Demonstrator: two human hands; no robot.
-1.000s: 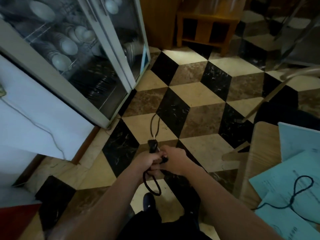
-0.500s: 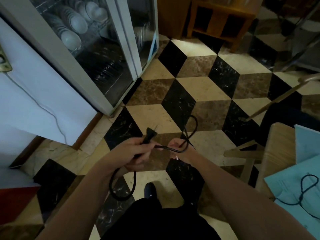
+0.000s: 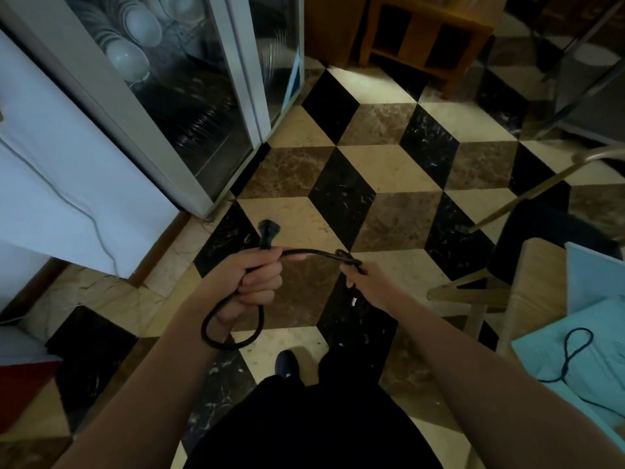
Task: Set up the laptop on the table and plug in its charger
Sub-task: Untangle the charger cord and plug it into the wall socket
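Observation:
I stand over a checkered floor holding a black charger cable (image 3: 306,253) in both hands. My left hand (image 3: 252,286) is fisted around it just below the black wall plug (image 3: 268,230), which sticks up above the fist. A loop of cable (image 3: 233,333) hangs under that hand. My right hand (image 3: 363,280) pinches the cable at a small knot or strap further along. Between the hands the cable runs nearly straight. More black cable (image 3: 571,353) lies on pale blue papers on the wooden table (image 3: 537,289) at the right. No laptop is visible.
A glass-door cabinet (image 3: 189,106) full of white bowls and plates stands at upper left, beside a white appliance (image 3: 61,184) with a thin white wire. A wooden stand (image 3: 422,38) is at the top. A chair frame (image 3: 500,211) sits next to the table. My shoe (image 3: 286,363) is below.
My hands have drawn apart, pulling the cable straighter between them. The loop by my right hand has closed up, and the plug now stands clear above my left fist.

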